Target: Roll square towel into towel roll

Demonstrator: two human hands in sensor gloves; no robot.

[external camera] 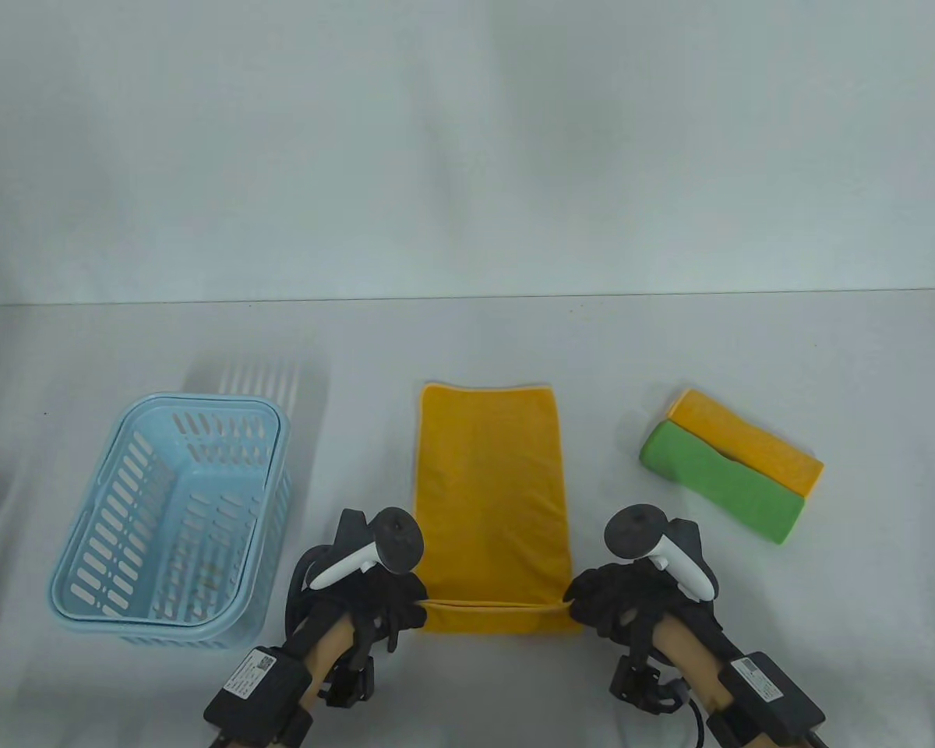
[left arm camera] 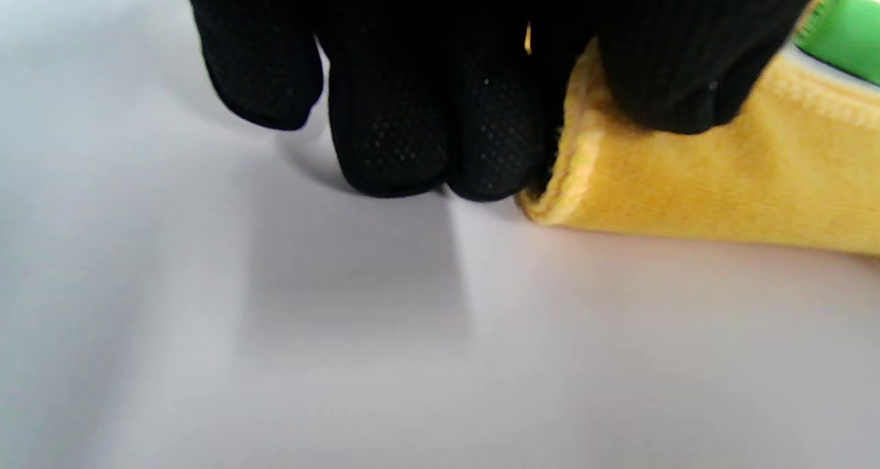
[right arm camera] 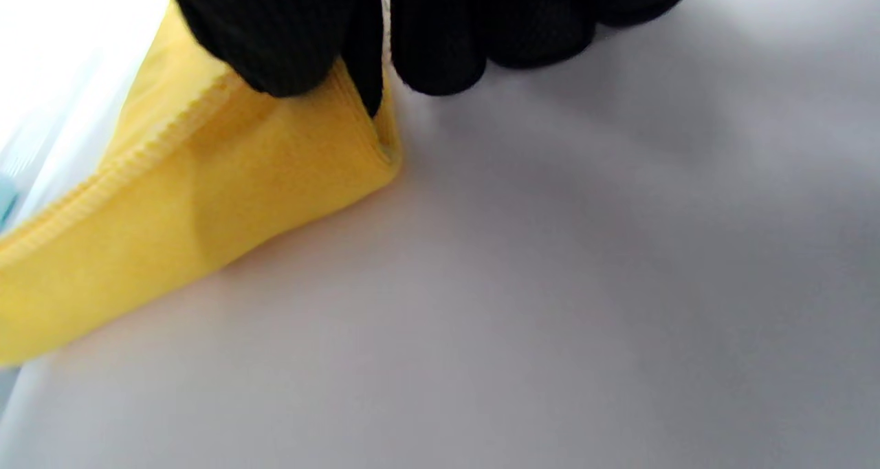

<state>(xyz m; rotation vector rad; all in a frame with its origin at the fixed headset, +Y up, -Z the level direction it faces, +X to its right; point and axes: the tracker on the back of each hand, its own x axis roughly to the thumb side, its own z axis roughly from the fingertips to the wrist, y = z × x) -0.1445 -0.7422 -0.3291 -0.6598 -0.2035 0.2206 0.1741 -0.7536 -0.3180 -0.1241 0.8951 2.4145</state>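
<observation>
Two hands: left hand (external camera: 378,596) and right hand (external camera: 612,600) each pinch a near corner of the yellow towel (external camera: 489,483).
One basket (external camera: 86,561): left of towel.
Two folded cloths: orange cloth (external camera: 756,444), green cloth (external camera: 717,479), right of towel.

Table view: camera high, in front of you, tilted down at white cloth-covered table (external camera: 467,351); far wall fills upper part, your forearms enter from bottom edge.

Left wrist view: very close, low over table, your black-gloved left hand (left arm camera: 440,77) hangs from top edge, faces along near fold of yellow microfibre towel (left arm camera: 722,180).

Right wrist view: same closeness, your right hand (right arm camera: 412,29) at top, towel's opposite corner at left.

Shared by all three: folded near edge of towel, table surface beside it.
</observation>
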